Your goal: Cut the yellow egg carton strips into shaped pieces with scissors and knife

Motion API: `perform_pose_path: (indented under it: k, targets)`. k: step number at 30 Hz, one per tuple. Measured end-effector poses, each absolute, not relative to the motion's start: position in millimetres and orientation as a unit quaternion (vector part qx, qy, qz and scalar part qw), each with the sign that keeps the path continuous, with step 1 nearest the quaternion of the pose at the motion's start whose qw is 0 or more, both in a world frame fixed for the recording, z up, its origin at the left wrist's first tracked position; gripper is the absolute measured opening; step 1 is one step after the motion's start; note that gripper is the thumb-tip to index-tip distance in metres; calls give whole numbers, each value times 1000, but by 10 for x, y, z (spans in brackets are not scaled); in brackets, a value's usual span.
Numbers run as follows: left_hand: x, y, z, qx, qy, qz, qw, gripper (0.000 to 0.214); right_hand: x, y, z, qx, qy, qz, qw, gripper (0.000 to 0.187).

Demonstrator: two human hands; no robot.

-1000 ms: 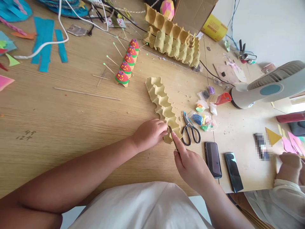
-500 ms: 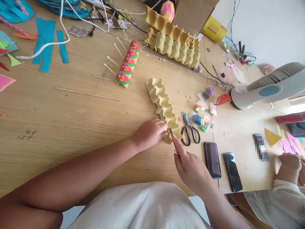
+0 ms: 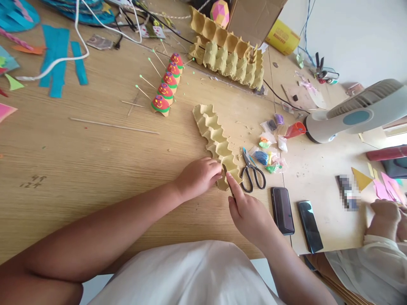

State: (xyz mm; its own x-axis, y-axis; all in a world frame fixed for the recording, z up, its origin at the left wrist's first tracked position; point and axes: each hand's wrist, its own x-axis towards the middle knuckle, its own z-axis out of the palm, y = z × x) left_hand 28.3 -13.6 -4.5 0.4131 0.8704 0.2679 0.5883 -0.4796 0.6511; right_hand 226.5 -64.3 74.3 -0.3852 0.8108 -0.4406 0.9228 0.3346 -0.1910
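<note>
A strip of egg carton [image 3: 218, 137], pale yellow with its cups facing up, lies slantwise on the table in front of me. My left hand [image 3: 203, 176] is closed on its left edge near the lower end. In my right hand [image 3: 251, 214] is a slim craft knife [image 3: 225, 170], index finger stretched along it, its tip against the carton near my left fingertips. My palm hides most of the handle. Close to the strip's right side lie black-handled scissors [image 3: 252, 171].
Beyond stand a painted red-and-green egg-carton caterpillar [image 3: 165, 89] with stick feelers and more egg carton [image 3: 229, 59]. Clay packets [image 3: 267, 156], a white fan [image 3: 352, 112] and two phones [image 3: 282, 210] are to the right. Another person's hand [image 3: 385, 212] rests at the far right.
The knife in my right hand has shifted slightly up and left along the carton. My left hand keeps its grip. The whole view has moved a little.
</note>
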Motion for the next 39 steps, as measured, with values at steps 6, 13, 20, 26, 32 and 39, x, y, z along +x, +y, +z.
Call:
perform_pose_path:
  k: [6, 13, 20, 26, 32, 39]
  targets:
    - [298, -136, -21, 803, 465, 281, 245, 17, 2317, -711, 746, 541, 801, -213, 144, 64]
    - [293, -139, -27, 806, 459, 288, 237, 17, 2265, -650, 716, 542, 805, -204, 124, 65]
    - [296, -134, -33, 808, 455, 285, 242, 17, 2311, -726, 784, 545, 793, -221, 160, 63]
    - [298, -143, -32, 806, 459, 286, 243, 17, 2261, -655, 737, 549, 794, -219, 140, 65]
    - [307, -136, -50, 804, 461, 287, 241, 16, 2305, -734, 763, 548, 793, -220, 151, 64]
    - [294, -142, -39, 804, 459, 290, 240, 15, 2252, -685, 706, 544, 805, -200, 125, 65]
